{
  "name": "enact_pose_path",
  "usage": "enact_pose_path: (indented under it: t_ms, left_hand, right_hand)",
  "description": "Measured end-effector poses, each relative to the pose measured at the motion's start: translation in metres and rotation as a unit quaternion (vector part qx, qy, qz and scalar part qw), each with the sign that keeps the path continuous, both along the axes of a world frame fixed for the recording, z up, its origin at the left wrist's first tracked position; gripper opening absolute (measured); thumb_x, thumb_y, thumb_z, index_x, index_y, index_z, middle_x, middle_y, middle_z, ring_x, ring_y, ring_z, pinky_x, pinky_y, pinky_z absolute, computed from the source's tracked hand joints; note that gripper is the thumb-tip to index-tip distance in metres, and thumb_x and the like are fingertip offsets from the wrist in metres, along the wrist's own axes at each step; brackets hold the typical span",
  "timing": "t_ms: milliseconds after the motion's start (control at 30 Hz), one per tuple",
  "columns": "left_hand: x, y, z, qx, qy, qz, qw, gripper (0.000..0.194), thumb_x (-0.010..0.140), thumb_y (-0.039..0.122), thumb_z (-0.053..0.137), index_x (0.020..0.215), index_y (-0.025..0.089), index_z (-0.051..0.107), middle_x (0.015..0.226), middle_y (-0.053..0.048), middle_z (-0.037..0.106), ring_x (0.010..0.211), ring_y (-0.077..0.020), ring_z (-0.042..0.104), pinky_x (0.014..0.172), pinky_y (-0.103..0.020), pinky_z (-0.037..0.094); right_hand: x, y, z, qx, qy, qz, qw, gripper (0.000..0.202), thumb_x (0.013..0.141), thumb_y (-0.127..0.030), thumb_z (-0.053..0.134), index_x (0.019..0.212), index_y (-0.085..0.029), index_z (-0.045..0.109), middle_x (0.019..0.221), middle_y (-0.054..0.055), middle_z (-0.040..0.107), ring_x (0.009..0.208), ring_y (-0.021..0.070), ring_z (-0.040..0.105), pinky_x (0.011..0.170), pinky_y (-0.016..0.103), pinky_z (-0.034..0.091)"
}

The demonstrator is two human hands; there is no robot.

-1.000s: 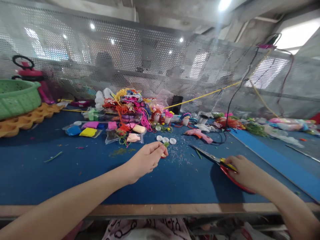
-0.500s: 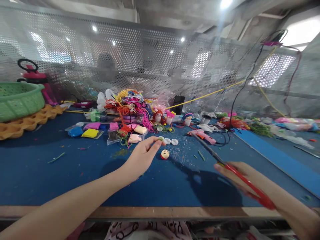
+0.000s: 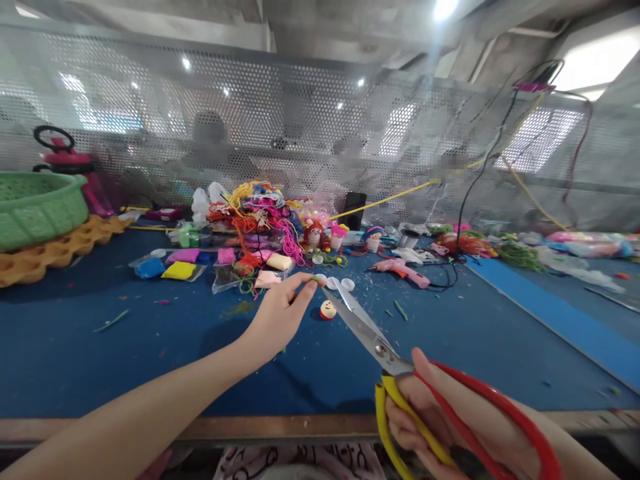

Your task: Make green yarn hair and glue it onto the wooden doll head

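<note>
My left hand (image 3: 280, 303) pinches a small greenish piece, mostly hidden by the fingertips. My right hand (image 3: 425, 400) grips scissors (image 3: 383, 350) with red and yellow handles. Their blades are parted, and the tips reach close to my left fingertips; I cannot tell whether they touch the piece. Below the blade tips, a small ball-shaped head (image 3: 327, 310) with a drawn face and a red base rests on the blue table mat (image 3: 165, 360). Small white round caps (image 3: 347, 285) lie just behind the blades.
Small yarn-haired dolls (image 3: 373, 239) stand at the back beside a tangled yarn heap (image 3: 260, 213). A pink glue gun (image 3: 403, 272) lies to the right. Bagged coloured clay (image 3: 179, 270), an egg tray (image 3: 60, 243) and a green basket (image 3: 43, 207) are on the left.
My right hand has brought the scissors leftward and turned them, so the blades now point at my left fingertips and are spread apart. My left hand has stayed nearly in place.
</note>
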State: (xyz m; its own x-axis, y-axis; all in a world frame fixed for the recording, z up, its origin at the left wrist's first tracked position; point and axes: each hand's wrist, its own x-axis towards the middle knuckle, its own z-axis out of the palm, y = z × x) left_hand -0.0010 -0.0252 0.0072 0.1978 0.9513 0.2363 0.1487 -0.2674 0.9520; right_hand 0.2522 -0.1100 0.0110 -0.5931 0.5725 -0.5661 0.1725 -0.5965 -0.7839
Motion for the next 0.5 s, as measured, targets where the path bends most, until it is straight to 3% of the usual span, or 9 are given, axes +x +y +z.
enact_pose_path:
  t_ms: [133,267,500]
  left_hand:
    - [0.0004,-0.0002,-0.0015,0.016,0.008,-0.005,1.000,0.035,0.098,0.044,0.048,0.111,0.018,0.067,0.056,0.008,0.034,0.048,-0.0079,0.024,0.043,-0.023,0.016]
    - [0.0005,-0.0028,-0.0016,0.025,0.018,-0.018,0.999,0.034,0.098,0.041,0.047,0.110,0.017,0.067,0.060,0.007,0.037,0.050,-0.0082,0.026,0.045,-0.023,0.018]
    - [-0.0005,-0.0057,0.0030,0.037,0.027,-0.009,0.999,0.034,0.099,0.042,0.046,0.110,0.018,0.067,0.060,0.007,0.037,0.051,-0.0087,0.026,0.047,-0.024,0.019]
  right_hand:
    - [-0.0061,-0.0025,-0.0002,-0.031,0.044,-0.046,0.997,0.074,0.066,-0.092,0.050,0.068,-0.018,0.052,0.075,0.002,0.061,0.033,0.0058,0.050,0.035,0.018,0.042]
    - [-0.0110,-0.0057,0.0021,-0.008,0.041,-0.079,0.996,0.071,0.076,-0.088,0.042,0.068,-0.018,0.052,0.071,0.002,0.060,0.032,0.0059,0.048,0.035,0.020,0.042]
    - [-0.0060,0.0011,-0.0017,-0.019,0.045,-0.013,0.999,0.078,0.065,-0.095,0.045,0.068,-0.018,0.053,0.072,0.003,0.059,0.034,0.0075,0.051,0.034,0.019,0.037]
